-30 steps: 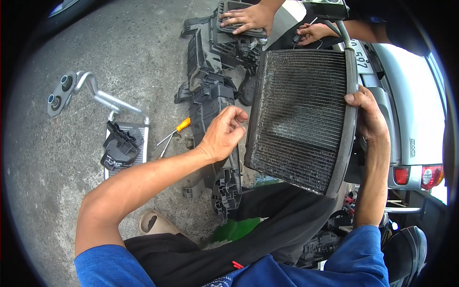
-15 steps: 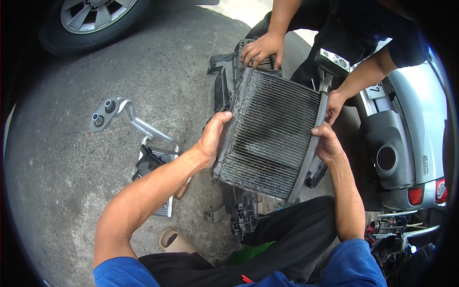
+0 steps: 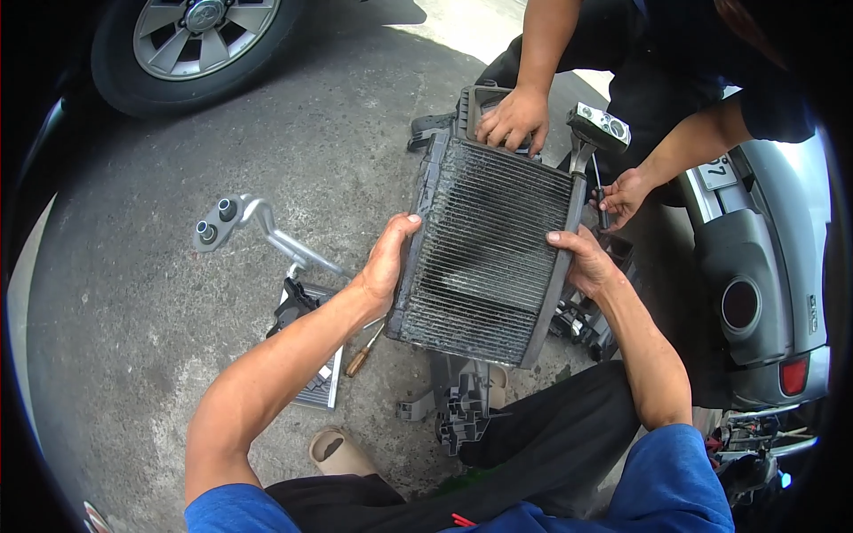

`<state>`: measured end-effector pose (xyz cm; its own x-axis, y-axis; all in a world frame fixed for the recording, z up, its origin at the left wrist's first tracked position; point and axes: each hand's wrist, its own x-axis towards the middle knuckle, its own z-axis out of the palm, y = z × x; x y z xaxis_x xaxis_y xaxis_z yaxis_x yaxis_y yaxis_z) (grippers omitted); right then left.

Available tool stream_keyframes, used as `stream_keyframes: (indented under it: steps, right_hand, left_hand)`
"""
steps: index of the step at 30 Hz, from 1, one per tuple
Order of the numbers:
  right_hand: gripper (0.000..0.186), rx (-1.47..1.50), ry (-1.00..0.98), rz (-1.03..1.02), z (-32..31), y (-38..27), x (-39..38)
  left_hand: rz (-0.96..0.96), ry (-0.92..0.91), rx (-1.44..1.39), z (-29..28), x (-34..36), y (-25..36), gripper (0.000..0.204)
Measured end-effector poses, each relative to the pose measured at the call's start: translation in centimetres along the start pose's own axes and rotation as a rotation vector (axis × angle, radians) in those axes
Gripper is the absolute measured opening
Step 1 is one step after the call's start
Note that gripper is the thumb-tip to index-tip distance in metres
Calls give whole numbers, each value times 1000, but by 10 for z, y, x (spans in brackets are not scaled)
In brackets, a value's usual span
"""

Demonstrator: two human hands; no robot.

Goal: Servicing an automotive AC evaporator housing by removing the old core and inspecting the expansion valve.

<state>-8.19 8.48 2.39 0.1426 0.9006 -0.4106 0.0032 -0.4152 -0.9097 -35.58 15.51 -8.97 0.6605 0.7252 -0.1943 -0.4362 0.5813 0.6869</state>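
Observation:
Between my two hands I hold a finned evaporator core [image 3: 489, 253], tilted, with dark, dirty fins. My left hand [image 3: 388, 258] is closed on its left edge, thumb on top. My right hand [image 3: 586, 260] grips the right edge the same way; the fingers of both hands are partly hidden behind it. A silver valve block [image 3: 600, 127] stands on the pipe at the core's upper right corner. Across from me, a co-worker's hand [image 3: 515, 120] rests on a black plastic housing [image 3: 484, 94] behind the core. Their other hand [image 3: 629, 195] holds a black-handled screwdriver [image 3: 603, 213].
On the concrete at left lies a smaller core [image 3: 330, 391] with bent metal pipes [image 3: 289, 247]. A wooden-handled screwdriver [image 3: 358, 361] is beside it. Black plastic parts [image 3: 466, 404] lie below the evaporator. A car wheel [image 3: 204, 35] stands far left, a silver car [image 3: 782, 266] at right.
The core in my hands has shifted left, away from the co-worker's hand on the right. That hand's screwdriver now shows plainly. The view has also shifted slightly.

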Motion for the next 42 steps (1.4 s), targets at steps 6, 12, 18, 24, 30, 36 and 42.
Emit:
stream_keyframes:
  steps: [6, 12, 18, 24, 30, 36, 42]
  right_hand:
    - [60, 12, -35, -46, 2, 1, -4]
    - [57, 43, 4, -94, -11, 5, 4]
    - [41, 28, 6, -156, -1, -21, 4]
    - [39, 61, 35, -168, -5, -22, 4]
    - [39, 150, 119, -150, -10, -24, 5]
    - [43, 189, 39, -101, 8, -21, 4]
    - [48, 109, 136, -8, 25, -30, -16]
  left_hand:
    - [-26, 6, 27, 6, -6, 4, 62]
    - [-12, -70, 129, 10, -3, 23, 65]
    - [84, 21, 545, -14, 4, 43, 79]
    - [189, 184, 652, -63, -19, 70, 64]
    - [78, 271, 772, -84, -50, 74, 55]
    - [-272, 369, 871, -92, -81, 61, 49]
    - [-549, 354, 986, -107, -179, -12, 44]
